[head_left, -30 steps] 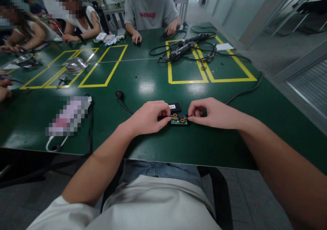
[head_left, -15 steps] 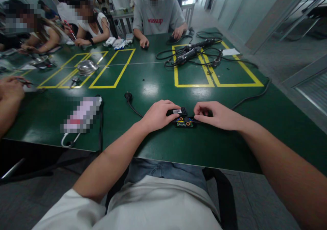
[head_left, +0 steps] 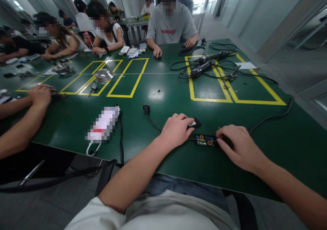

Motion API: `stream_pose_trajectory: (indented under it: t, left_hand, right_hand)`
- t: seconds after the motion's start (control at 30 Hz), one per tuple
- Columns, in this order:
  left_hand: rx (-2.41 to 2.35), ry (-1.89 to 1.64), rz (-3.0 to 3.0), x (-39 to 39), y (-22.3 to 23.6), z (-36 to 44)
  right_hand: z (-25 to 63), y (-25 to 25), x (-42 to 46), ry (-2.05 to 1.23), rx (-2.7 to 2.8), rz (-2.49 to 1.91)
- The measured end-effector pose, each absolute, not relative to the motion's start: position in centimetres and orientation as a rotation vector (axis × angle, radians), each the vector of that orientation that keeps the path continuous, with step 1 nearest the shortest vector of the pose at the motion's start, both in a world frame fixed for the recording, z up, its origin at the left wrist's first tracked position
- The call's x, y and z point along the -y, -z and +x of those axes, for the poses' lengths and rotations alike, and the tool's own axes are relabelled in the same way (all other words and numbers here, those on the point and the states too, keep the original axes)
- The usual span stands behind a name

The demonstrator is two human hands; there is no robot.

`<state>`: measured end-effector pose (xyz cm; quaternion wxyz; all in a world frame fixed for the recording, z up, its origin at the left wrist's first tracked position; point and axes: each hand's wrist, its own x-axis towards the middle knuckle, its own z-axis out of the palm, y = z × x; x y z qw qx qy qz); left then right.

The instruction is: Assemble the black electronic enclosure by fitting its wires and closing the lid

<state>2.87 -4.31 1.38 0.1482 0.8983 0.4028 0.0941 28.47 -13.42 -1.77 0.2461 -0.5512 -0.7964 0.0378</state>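
Head view: Your left hand (head_left: 176, 129) is resting low over the tabletop (head_left: 189, 174), its fingertips lying on the labelled black cover (head_left: 196, 122) and its thumb standing apart from the index finger. Whether that hand is gripping the cover or only touching it, you cannot tell from here. The circuit board (head_left: 205, 140) is sitting in a dark tray-like shell just in front of you, between your two hands, its components facing up; the cover is lying just beyond it. Your right hand (head_left: 236, 145) is holding a narrow posture at the right end of the board, thumb and forefinger nearly meeting; whether anything is caught between them, you cannot tell.

A black plug (head_left: 146, 109) is lying to the left, its cable (head_left: 154, 124) running toward your left hand. Farther left, a pixelated pale item (head_left: 102, 126) is lying beside a black strap (head_left: 121, 134). Beyond, black cylindrical tools (head_left: 204, 67) are lying among looped cords across yellow tape (head_left: 212, 100), with a white paper (head_left: 245, 65) near them. A silver metal part (head_left: 104, 75) is resting at the far left. Opposite you, a co-worker in a grey shirt (head_left: 170, 22) is sitting with both forearms at the edge.
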Motion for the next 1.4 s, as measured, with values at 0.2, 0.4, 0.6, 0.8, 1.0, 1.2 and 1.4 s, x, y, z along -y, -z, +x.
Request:
stream_pose_trajectory:
  t: [0.2,0.4,0.6,0.8,1.0,1.2,1.4]
  left_hand:
    - [-0.835,-0.585,2.704,5.6,-1.8,3.0]
    - [-0.506,-0.298,2.834,6.8,-1.5,3.1]
    - [-0.591,-0.311,2.801,7.2,-1.0,3.9]
    - [-0.560,-0.402,2.818,7.5,0.0,4.7]
    - [-0.483,-0.559,2.765,7.2,0.8,4.6]
    - [-0.512,-0.764,2.677,6.6,1.1,4.2]
    - [-0.500,-0.541,2.858,6.1,1.4,4.1]
  right_hand:
    - [31.3,4.8,16.8,0.129,2.098,-1.536]
    - [33.0,5.1,16.9,-0.107,2.114,-1.703]
    - [31.4,4.9,17.2,-0.009,2.044,-1.585]
    - [30.5,4.1,16.9,-0.068,2.030,-1.590]
    - [29.4,2.5,16.0,-0.308,1.936,-1.666]
    - [28.8,1.9,15.1,-0.368,1.731,-1.696]
    - [28.5,2.8,14.0,-0.282,1.829,-1.689]
